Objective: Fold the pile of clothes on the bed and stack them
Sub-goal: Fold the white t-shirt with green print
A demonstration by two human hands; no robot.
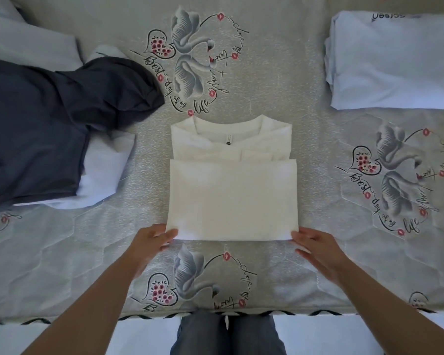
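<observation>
Your white shirt (232, 185) lies flat at the centre of the quilted, swan-printed mattress (280, 73), its smooth lower half folded up into a neat rectangle below the round collar. Your left hand (153, 239) pinches its corner at 7 o'clock; your right hand (315, 243) pinches the corner at 5 o'clock. A crumpled dark navy garment (49, 119) sprawls at 10 o'clock, a folded pale blue stack (395, 65) at 2 o'clock.

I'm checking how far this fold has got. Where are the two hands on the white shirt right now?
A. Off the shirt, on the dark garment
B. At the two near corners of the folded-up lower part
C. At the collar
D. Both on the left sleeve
B: the left hand and the right hand each hold a near corner of the white shirt, while its collar lies at the far end, untouched.
</observation>
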